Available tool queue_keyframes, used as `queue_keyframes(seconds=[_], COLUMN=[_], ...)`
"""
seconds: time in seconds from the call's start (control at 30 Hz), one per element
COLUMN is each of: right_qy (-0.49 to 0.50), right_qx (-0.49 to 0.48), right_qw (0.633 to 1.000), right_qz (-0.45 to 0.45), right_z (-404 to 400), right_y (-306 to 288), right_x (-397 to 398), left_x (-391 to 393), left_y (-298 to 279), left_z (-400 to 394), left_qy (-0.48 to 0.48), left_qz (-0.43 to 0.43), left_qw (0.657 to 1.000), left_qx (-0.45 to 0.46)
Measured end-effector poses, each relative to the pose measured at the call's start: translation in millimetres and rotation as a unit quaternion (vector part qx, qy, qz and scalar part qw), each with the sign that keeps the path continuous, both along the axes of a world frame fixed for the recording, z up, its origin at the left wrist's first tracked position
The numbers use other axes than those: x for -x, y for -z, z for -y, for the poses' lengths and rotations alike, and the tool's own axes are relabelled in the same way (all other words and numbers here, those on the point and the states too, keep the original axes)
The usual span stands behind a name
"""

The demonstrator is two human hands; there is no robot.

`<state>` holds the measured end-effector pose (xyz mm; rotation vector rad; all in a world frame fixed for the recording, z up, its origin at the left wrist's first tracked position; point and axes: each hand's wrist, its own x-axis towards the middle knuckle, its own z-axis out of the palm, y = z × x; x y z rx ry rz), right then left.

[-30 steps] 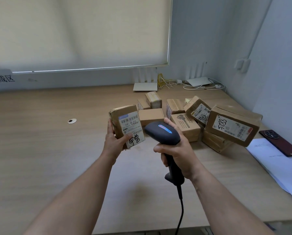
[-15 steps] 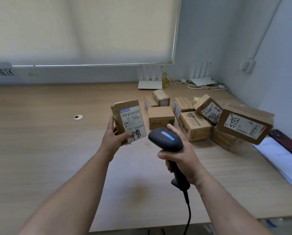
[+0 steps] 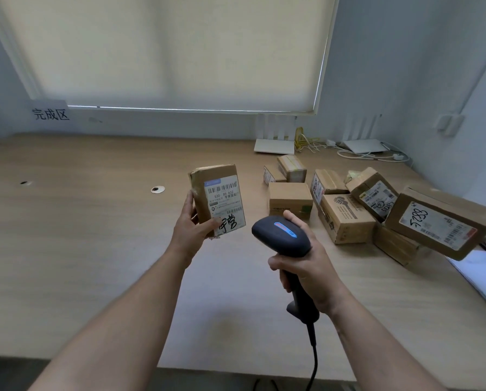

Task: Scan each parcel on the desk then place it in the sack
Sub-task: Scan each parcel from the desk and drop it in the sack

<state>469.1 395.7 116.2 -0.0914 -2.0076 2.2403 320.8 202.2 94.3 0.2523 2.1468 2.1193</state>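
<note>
Bare desk leftward; parcel pile crowding the right side

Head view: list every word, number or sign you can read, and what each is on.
"完成区": paper sign on the wall under the window.
"530 D5 A32": label of the held parcel in the left hand; its handwritten black characters and fine print are unclear.
"5788", handwritten, uncertain: label of the large tilted parcel.
Labels on the other parcels: too small to read.
</note>
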Motion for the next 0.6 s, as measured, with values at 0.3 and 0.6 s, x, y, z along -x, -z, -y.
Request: queue_keyframes(seconds=[0.3,0.6], right_qy=[-0.016,-0.065], right_qx=[-0.066,-0.052], right_qw=[0.996,0.993], right_qz=[-0.062,-0.087], right_z=[18.9,58.0], right_y=[-5.4,3.4], right_x=[-23.9,-54.1], left_x=[-59.6,-139.0], left_y=[-0.3,13.1], left_z=[27.8,77.8], left_qy=[-0.090,-0.180], left_qz=[-0.037,-0.050], left_qw=[0.993,0.974], left_qx=[0.060,0.131])
